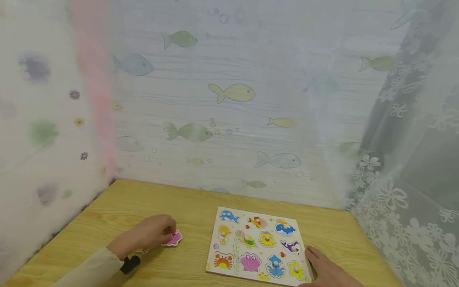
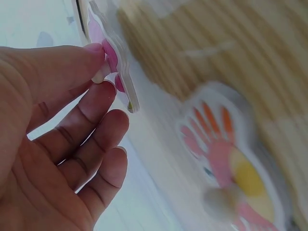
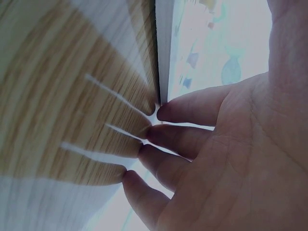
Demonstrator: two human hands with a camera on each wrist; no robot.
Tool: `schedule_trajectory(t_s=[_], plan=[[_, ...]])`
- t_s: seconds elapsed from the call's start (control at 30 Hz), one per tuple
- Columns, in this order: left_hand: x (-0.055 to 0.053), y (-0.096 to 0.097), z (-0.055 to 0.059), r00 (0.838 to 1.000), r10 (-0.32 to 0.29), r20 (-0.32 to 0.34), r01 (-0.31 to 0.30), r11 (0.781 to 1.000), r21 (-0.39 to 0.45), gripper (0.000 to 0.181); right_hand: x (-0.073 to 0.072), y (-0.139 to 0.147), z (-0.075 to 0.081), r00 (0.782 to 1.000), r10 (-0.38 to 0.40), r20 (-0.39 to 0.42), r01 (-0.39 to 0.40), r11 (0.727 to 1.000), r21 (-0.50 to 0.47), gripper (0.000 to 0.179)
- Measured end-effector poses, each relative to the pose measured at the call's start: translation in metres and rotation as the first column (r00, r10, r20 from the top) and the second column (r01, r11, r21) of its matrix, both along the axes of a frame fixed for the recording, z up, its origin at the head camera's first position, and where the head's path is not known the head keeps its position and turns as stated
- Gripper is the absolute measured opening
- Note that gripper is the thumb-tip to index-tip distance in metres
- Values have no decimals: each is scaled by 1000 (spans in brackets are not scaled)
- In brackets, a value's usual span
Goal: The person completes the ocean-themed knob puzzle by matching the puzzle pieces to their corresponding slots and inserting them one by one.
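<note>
By its small knob, my left hand (image 1: 152, 235) pinches a pink shell puzzle piece (image 1: 174, 238) between thumb and index finger, at the left of the table. The left wrist view shows the shell piece (image 2: 114, 55) tilted on edge, the other fingers loosely bent beneath. Close to that hand lies an orange and yellow crab piece (image 2: 226, 163) with a round knob, mostly hidden in the head view. My right hand (image 1: 331, 273) touches the right edge of a wooden sea-animal puzzle board (image 1: 256, 250), its fingertips against the tabletop in the right wrist view.
Knobbed pieces sit in the board, among them a blue squid (image 1: 275, 268) and a yellow starfish (image 1: 296, 271). Crab and shell pictures there show no knobs. Around the wood-grain table (image 1: 190, 199) hang a fish-print sheet (image 1: 229, 131) and a lace curtain (image 1: 405, 223).
</note>
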State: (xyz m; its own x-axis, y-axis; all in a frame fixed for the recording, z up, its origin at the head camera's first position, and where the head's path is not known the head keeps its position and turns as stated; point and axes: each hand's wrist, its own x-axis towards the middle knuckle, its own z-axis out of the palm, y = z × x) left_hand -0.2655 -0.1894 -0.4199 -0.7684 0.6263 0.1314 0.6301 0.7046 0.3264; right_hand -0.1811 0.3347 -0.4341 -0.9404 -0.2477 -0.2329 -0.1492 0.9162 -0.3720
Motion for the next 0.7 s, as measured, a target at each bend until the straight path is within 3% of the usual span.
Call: schedule_trajectory(t_s=[0.17, 0.33, 0.7], plan=[[-3, 15, 0, 998, -53, -39, 54, 998, 29, 13, -1, 1, -1, 1000, 2, 16, -2, 1000, -19, 103], [-4, 33, 2, 994, -64, -91, 69, 996, 48, 14, -2, 0, -2, 1000, -22, 19, 22, 1000, -8, 104], [-3, 79, 1, 990, -117, -82, 120, 992, 26, 11, -2, 0, -3, 1000, -17, 5, 17, 1000, -12, 104]])
